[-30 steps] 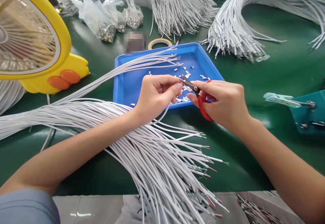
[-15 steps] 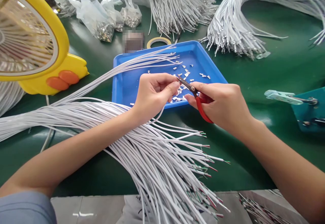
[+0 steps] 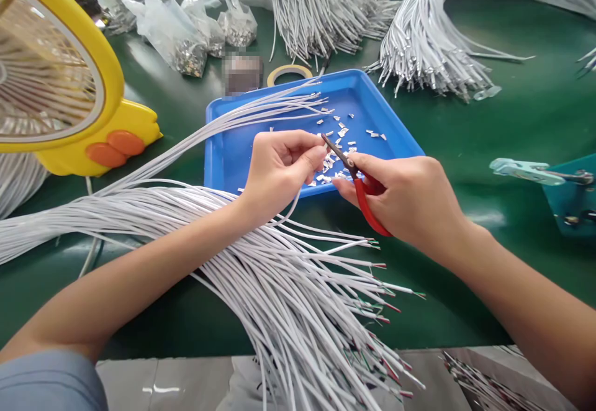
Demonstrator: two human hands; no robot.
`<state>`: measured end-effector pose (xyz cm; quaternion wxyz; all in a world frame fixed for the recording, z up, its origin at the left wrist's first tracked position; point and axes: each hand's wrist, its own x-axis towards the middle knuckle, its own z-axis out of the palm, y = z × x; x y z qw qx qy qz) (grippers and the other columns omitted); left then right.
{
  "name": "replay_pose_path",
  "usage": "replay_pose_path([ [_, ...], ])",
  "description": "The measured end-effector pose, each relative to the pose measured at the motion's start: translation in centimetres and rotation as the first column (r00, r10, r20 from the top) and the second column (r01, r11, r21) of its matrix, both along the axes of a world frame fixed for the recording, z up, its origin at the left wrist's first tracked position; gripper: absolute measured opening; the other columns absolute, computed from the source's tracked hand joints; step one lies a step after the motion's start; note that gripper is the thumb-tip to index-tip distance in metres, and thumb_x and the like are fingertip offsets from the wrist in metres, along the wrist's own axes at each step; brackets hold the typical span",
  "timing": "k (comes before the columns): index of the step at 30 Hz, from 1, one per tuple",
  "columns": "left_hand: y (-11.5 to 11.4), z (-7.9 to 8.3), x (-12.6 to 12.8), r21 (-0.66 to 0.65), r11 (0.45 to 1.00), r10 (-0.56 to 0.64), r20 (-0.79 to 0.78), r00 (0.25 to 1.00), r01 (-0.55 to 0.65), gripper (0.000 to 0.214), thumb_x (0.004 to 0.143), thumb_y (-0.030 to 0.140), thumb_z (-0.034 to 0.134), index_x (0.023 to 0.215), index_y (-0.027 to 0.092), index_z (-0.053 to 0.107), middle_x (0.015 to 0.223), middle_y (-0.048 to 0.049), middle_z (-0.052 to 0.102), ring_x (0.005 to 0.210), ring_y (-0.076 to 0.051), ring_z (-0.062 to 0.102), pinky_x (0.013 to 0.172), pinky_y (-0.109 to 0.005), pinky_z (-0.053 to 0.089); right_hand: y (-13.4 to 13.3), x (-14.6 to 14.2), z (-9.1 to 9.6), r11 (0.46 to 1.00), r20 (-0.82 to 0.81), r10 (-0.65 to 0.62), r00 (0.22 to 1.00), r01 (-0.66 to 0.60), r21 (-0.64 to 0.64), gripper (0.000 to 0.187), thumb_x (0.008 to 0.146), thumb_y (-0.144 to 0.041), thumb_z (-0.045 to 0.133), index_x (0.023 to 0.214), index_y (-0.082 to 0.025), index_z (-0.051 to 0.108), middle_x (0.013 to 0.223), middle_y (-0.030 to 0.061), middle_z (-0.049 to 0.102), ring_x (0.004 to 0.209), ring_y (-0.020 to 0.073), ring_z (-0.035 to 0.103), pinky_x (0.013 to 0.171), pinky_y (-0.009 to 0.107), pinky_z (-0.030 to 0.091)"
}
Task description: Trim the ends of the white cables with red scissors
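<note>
My left hand [image 3: 284, 166] pinches the end of a white cable [image 3: 294, 205] above the blue tray [image 3: 215, 162]. The cable loops down below that hand toward the large bundle of white cables [image 3: 274, 274], whose ends show red and green wires. My right hand [image 3: 405, 190] is closed around red-handled scissors [image 3: 370, 209]. Their dark blades point to the left fingertips, close to the cable's end; whether they touch it I cannot tell. Small white cut scraps [image 3: 343, 131] lie scattered in the tray. Several thinner cable ends [image 3: 279, 108] rest across the tray's left part.
A yellow fan [image 3: 112, 88] stands at the left. Behind the tray are a tape roll [image 3: 289, 74], plastic bags of small metal parts [image 3: 190, 57] and more cable bundles [image 3: 419, 51]. A teal fixture with a clamp [image 3: 535, 170] stands at the right.
The scissors have turned a little, their handles swinging slightly down and right, with the blades staying by the left fingertips. My left hand keeps its pinch. The view has shifted slightly.
</note>
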<state>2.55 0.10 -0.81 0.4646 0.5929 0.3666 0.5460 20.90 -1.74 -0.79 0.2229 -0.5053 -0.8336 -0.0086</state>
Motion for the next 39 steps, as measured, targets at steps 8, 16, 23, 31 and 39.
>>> replay_pose_path([
  [8,-0.1,0.0,-0.1,0.083,0.993,-0.082,0.007,0.997,0.082,0.008,0.082,0.014,0.068,0.075,0.013,0.071,0.063,0.0,0.065,0.05,-0.005,0.057,0.047,-0.015,0.049,0.0,-0.8,-0.6,0.981,-0.686,-0.072,0.724,-0.075,-0.181,0.013,0.079,-0.026,0.067,0.09,-0.019,0.065,0.062,-0.003,0.059,0.053,0.0099,0.054,0.053,0.023,0.045],
  [16,-0.7,0.2,0.3,0.078,0.992,-0.092,-0.105,0.99,0.101,0.007,0.076,0.016,0.074,0.069,0.014,0.072,0.061,-0.0004,0.065,0.045,-0.007,0.056,0.043,-0.02,0.047,-0.1,-0.8,0.5,0.947,-0.869,-0.124,0.48,-0.204,-0.248,0.024,0.073,-0.013,0.07,0.09,-0.026,0.059,0.075,-0.0027,0.07,0.075,0.0172,0.071,0.068,0.029,0.055],
  [23,-0.9,0.0,0.4,0.126,0.984,-0.105,-0.14,0.985,0.123,0.009,0.074,0.012,0.071,0.068,0.018,0.073,0.066,0.0002,0.069,0.048,-0.007,0.058,0.043,-0.02,0.048,-0.2,-0.6,0.3,0.946,-0.888,-0.072,0.455,-0.252,-0.206,0.023,0.074,-0.02,0.073,0.094,-0.026,0.062,0.073,-0.0035,0.068,0.07,0.0149,0.068,0.064,0.029,0.054],
  [31,-1.0,-0.1,0.4,0.162,0.98,-0.084,-0.18,0.98,0.114,0.006,0.075,0.015,0.073,0.071,0.019,0.073,0.069,0.0004,0.07,0.049,-0.008,0.059,0.045,-0.02,0.049,-0.1,-0.6,0.4,0.945,-0.819,-0.075,0.569,-0.223,-0.241,0.027,0.076,-0.03,0.073,0.099,-0.025,0.061,0.076,-0.001,0.066,0.074,0.0172,0.069,0.066,0.031,0.056],
  [39,-1.0,-0.3,0.2,0.204,0.974,-0.044,-0.246,0.968,0.097,0.004,0.073,0.016,0.076,0.073,0.02,0.075,0.067,-0.0001,0.069,0.053,-0.009,0.06,0.049,-0.022,0.049,-0.2,-0.4,0.9,0.918,-0.805,-0.125,0.58,-0.241,-0.316,0.025,0.076,-0.026,0.07,0.099,-0.024,0.061,0.075,-0.0018,0.067,0.069,0.0152,0.068,0.061,0.028,0.055],
])
